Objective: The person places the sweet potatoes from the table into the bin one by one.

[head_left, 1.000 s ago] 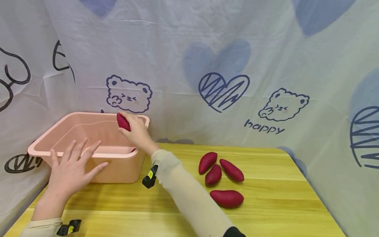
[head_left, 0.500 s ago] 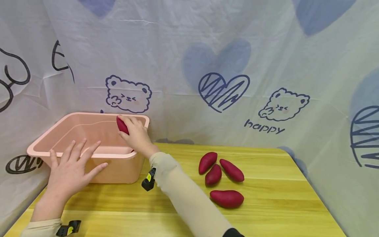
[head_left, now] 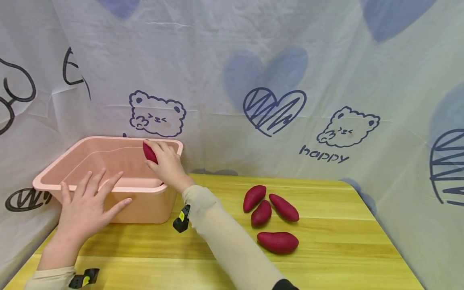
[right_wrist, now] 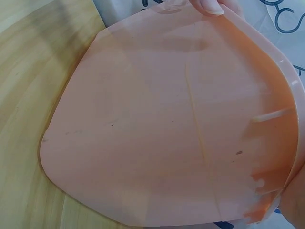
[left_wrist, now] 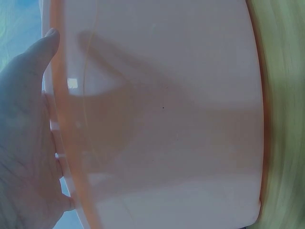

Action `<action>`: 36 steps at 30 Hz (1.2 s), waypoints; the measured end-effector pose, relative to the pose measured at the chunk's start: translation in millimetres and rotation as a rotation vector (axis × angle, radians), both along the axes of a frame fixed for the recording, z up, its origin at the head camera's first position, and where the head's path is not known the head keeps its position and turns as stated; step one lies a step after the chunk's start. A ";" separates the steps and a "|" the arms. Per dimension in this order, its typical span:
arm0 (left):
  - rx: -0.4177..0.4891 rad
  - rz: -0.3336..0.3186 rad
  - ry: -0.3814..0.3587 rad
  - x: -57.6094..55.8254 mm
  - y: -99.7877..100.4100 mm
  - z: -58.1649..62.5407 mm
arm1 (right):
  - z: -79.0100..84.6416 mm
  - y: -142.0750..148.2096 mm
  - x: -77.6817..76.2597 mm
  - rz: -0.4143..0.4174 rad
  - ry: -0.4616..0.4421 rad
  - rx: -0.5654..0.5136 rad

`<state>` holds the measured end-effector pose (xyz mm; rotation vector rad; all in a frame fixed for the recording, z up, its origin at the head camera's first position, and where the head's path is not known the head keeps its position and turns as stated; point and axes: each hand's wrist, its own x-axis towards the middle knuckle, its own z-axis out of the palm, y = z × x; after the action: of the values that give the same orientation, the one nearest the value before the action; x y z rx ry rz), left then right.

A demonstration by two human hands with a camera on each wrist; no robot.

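Note:
A pink plastic tub (head_left: 141, 207) stands on the left of the table. My left hand (head_left: 86, 205) rests on its near rim with fingers spread and straight; in the left wrist view the thumb (left_wrist: 45, 47) lies along the rim beside the tub's outer wall (left_wrist: 171, 119). Over the tub's right end, my right hand (head_left: 167, 167) grips a dark red-purple sweet potato (head_left: 149, 152) between thumb and fingers. The right wrist view mostly shows the tub's side (right_wrist: 128, 124), with the held sweet potato out of sight there. A sliver of dark red shows inside the tub, just under the right hand.
On the wooden table (head_left: 337, 233), right of the arm, lie several sweet potatoes: three grouped, a left one (head_left: 254, 199), a middle one (head_left: 261, 214) and a right one (head_left: 284, 208), with another (head_left: 278, 243) nearer. A printed curtain (head_left: 217, 133) hangs right behind.
The right hand with the sweet potato has dipped slightly lower over the tub, then stayed put. My left hand and the sweet potatoes on the table have not moved.

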<state>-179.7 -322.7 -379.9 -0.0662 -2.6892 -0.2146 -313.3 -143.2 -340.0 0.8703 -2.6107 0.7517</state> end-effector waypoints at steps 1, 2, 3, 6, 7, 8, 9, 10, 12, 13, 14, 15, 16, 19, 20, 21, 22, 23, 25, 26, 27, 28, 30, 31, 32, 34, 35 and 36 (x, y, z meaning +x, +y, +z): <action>0.000 0.000 -0.002 -0.1 0.0 0.1 | -0.1 -0.1 -0.2 -0.002 0.001 0.000; 0.000 0.000 -0.002 -0.1 -0.1 0.1 | -0.4 -0.4 -0.7 -0.003 0.003 -0.003; 0.000 0.000 -0.004 -0.1 -0.1 0.1 | -0.7 -0.6 -1.1 -0.004 0.005 -0.003; 0.000 0.000 -0.008 -0.2 -0.3 0.2 | -1.8 -1.0 -2.4 -0.006 0.010 -0.006; 0.000 0.000 -0.007 -0.2 -0.3 0.2 | -2.0 -1.2 -2.6 -0.005 0.011 -0.008; 0.000 0.000 -0.008 -0.1 -0.3 0.3 | -2.3 -1.2 -2.9 -0.005 0.014 -0.009; 0.000 -0.001 -0.008 -0.2 -0.3 0.2 | -2.5 -1.1 -3.0 -0.007 0.013 -0.008; 0.001 -0.001 -0.008 -0.1 -0.4 0.2 | -2.5 -1.0 -3.1 -0.006 0.014 -0.010; 0.003 -0.004 -0.005 -0.2 -0.5 0.0 | -2.6 -0.6 -3.0 -0.003 0.015 -0.013; 0.004 -0.005 -0.004 -0.2 -0.5 -0.1 | -2.5 -0.2 -2.8 -0.002 0.018 -0.017; 0.004 -0.006 -0.006 -0.2 -0.5 -0.2 | -2.4 0.0 -2.8 -0.002 0.020 -0.019; 0.004 -0.007 -0.006 -0.4 -0.4 -0.3 | -2.3 0.2 -2.6 -0.003 0.021 -0.020; 0.003 -0.006 -0.007 -0.2 -0.4 -0.2 | -2.1 0.4 -2.4 -0.002 0.024 -0.020; 0.002 -0.006 -0.012 0.1 -0.5 -0.1 | -2.1 0.6 -2.2 -0.003 0.025 -0.025; 0.001 -0.006 -0.013 0.4 -0.4 -0.1 | -2.1 0.7 -2.1 -0.003 0.025 -0.025; 0.002 -0.007 -0.012 0.7 -0.5 -0.1 | -2.2 0.9 -2.0 -0.005 0.024 -0.025; 0.003 -0.007 -0.012 0.6 -0.6 0.0 | -2.1 1.2 -2.0 -0.006 0.023 -0.027; 0.001 -0.008 -0.012 0.4 -0.6 0.0 | -2.2 1.3 -1.9 -0.007 0.020 -0.030; 0.001 -0.009 -0.010 0.1 -0.5 -0.1 | -2.6 1.6 -1.8 -0.010 0.018 -0.034; -0.001 -0.009 -0.009 -0.1 -0.4 0.0 | -2.7 1.8 -1.7 -0.009 0.018 -0.038; -0.001 -0.009 -0.008 -0.3 -0.5 -0.1 | -3.0 2.0 -1.6 -0.008 0.019 -0.045; -0.002 -0.009 -0.007 -0.5 -0.5 -0.1 | -3.3 2.2 -1.6 -0.005 0.021 -0.052; 0.001 -0.011 -0.003 -0.6 -0.4 -0.4 | -3.8 2.6 -1.5 0.001 0.030 -0.061; 0.003 -0.012 -0.001 -0.5 -0.4 -0.4 | -3.8 2.9 -1.3 0.007 0.036 -0.067; 0.004 -0.013 0.001 -0.5 -0.4 -0.4 | -3.8 3.4 -0.9 0.010 0.043 -0.069; 0.007 -0.014 0.004 -0.5 -0.7 -0.6 | -4.0 4.2 -0.4 0.011 0.064 -0.067; 0.009 -0.014 0.006 -0.5 -0.9 -0.6 | -3.9 4.7 0.1 0.011 0.073 -0.063; 0.008 -0.014 0.007 -0.5 -1.0 -0.6 | -3.9 5.4 0.7 0.012 0.084 -0.061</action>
<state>-180.2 -323.7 -380.5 -0.0832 -2.6812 -0.2294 -312.7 -137.8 -343.9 0.8815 -2.4980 0.7763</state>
